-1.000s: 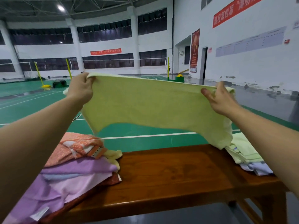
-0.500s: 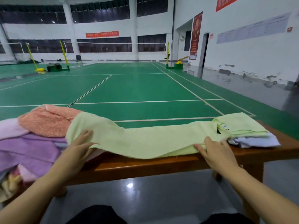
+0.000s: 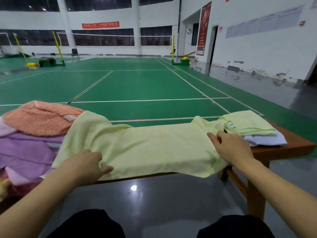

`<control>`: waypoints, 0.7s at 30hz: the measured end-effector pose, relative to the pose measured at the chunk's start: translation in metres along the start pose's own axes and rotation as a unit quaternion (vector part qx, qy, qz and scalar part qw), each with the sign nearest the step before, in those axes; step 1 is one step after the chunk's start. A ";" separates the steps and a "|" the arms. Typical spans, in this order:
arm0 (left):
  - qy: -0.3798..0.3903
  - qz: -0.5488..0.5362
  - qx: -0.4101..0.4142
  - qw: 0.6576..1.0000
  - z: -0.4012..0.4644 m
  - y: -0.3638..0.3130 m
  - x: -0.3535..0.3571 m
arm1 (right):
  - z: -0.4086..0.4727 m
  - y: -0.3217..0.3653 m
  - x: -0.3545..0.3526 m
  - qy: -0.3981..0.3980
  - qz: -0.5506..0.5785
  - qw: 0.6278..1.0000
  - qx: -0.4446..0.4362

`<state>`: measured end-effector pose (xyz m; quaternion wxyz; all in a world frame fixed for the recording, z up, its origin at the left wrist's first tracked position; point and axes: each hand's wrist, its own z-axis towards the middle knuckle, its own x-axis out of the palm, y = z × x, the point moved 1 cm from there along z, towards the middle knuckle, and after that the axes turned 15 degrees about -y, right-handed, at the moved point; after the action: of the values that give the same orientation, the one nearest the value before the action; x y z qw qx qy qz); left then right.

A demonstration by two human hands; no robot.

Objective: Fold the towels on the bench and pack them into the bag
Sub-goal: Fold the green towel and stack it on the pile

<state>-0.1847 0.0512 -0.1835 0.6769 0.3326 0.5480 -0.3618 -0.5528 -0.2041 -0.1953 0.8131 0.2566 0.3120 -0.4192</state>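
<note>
Two hands work one yellow towel (image 3: 145, 148) spread across the surface (image 3: 295, 145): left hand (image 3: 85, 164) pinches its near edge beside the unfolded pile (image 3: 34, 134), right hand (image 3: 233, 148) lies flat, fingers relaxed, near the folded stack (image 3: 250, 127); the towel's front edge overhangs

I see an indoor sports hall: green badminton court (image 3: 137, 83) with white lines, net (image 3: 111, 35) upper centre.
</note>
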 end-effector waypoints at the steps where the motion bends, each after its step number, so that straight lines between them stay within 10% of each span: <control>1: -0.025 -0.006 0.001 1.000 0.004 -0.007 -0.002 | 0.000 -0.001 0.002 0.001 -0.016 1.000 -0.006; 13: -0.117 -0.157 0.046 0.980 0.044 -0.078 -0.002 | 0.034 -0.006 0.021 0.038 -0.055 0.996 0.060; 21: -0.032 -0.497 0.114 0.860 0.074 -0.266 0.008 | 0.109 -0.036 0.055 0.085 0.178 0.950 0.242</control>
<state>-0.3743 -0.1498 -0.1922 0.3820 0.0790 0.5732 -0.7206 -0.5267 -0.3255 -0.1676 0.7588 0.5312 0.2184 -0.3072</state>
